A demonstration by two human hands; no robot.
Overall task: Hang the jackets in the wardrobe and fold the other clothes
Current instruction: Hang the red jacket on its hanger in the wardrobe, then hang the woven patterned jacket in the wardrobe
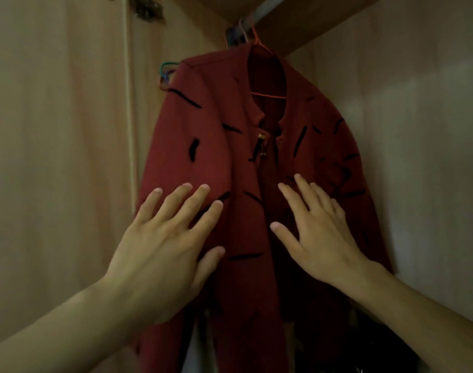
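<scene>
Both bare forearms reach in from the lower corners of the frame. Her left hand point(160, 238) lies flat with fingers spread on the dark red knitted jacket with black dash marks point(230, 162), and the right hand point(318, 238) is spread flat on the other front panel. That jacket hangs at the centre of the frame on an orange wire hanger point(259, 47), hooked over the metal rail point(262, 9) at the top of the pale wooden wardrobe point(55, 130). A green and blue hanger point(165, 70) peeks out behind its shoulder. I reckon a hard downward stroke could drag the knit off the thin hanger, or swing the hook loose.
</scene>
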